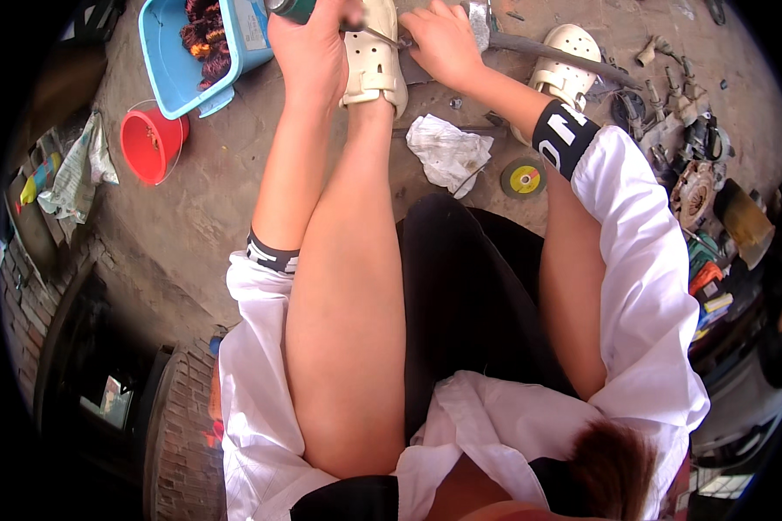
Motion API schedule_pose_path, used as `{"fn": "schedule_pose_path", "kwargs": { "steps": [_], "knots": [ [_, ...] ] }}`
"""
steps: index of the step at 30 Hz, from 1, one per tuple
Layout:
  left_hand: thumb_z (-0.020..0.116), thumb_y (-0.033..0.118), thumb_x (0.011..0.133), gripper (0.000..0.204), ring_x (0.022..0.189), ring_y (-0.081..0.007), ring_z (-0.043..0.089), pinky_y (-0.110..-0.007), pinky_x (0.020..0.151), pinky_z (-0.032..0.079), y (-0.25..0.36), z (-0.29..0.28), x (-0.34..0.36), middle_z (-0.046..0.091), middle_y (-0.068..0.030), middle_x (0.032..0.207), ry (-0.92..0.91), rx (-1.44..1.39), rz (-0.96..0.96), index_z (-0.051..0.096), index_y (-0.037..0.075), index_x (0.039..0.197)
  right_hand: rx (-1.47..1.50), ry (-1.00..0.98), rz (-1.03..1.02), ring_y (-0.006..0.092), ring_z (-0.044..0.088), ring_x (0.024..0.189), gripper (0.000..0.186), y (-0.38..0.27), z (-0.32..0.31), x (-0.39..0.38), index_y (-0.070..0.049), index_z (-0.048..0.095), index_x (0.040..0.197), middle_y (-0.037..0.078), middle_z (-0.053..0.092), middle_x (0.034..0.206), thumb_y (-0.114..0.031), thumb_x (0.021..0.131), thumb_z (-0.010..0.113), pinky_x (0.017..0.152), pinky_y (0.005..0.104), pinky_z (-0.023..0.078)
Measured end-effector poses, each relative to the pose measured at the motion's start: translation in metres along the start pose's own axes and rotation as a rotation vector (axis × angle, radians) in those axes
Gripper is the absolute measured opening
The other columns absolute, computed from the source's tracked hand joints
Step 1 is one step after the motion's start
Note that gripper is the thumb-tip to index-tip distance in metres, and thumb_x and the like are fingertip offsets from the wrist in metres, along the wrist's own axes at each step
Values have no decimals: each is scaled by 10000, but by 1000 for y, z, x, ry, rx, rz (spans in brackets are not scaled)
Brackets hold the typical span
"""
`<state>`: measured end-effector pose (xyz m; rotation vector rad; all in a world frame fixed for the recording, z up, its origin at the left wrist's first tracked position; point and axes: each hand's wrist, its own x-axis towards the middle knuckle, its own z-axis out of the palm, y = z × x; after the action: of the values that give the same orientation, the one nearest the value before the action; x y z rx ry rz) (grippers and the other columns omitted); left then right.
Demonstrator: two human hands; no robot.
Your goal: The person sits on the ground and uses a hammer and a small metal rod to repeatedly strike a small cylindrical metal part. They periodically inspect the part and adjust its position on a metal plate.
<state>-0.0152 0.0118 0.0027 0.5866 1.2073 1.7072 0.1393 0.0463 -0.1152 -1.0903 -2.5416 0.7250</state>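
At the top of the head view, my left hand is closed around a dark green tool with a thin metal shaft that reaches to the right, over the left clog. My right hand has its fingers bent together by the shaft's tip, at a small dark part partly hidden by the fingertips. A hammer with a metal head and long dark handle lies just right of that hand, its handle passing over the right clog.
A blue plastic basin holds copper-coloured wire coils. A red bucket stands close by. Between my feet lie a white cloth and a yellow-centred disc. Metal parts clutter the right side. A crumpled sack lies far left.
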Motion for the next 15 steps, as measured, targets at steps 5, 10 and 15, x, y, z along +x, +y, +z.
{"fn": "schedule_pose_path", "kwargs": {
  "steps": [5, 10, 15],
  "knots": [
    [710, 84, 928, 229, 606, -110, 499, -247, 589, 407, 1, 0, 3, 518, -4, 686, -3, 43, 7, 519, 93, 803, 42, -60, 52, 384, 604, 971, 172, -2, -4, 6, -45, 623, 923, 174, 676, 923, -62, 754, 600, 873, 481, 458],
    [706, 89, 929, 224, 594, -97, 495, -238, 593, 407, -3, 8, 2, 529, 2, 676, -27, 135, -3, 525, 94, 798, 101, -70, 43, 383, 620, 929, 139, -1, -6, 9, -60, 635, 891, 186, 688, 916, -89, 756, 625, 874, 491, 450],
    [711, 99, 924, 209, 599, -85, 504, -234, 594, 415, -14, 12, 7, 547, 6, 679, -52, 264, 20, 548, 90, 794, 77, -52, 111, 386, 607, 965, 148, -8, -11, 8, -56, 654, 895, 207, 671, 964, -111, 758, 654, 881, 501, 451]
  ]
}}
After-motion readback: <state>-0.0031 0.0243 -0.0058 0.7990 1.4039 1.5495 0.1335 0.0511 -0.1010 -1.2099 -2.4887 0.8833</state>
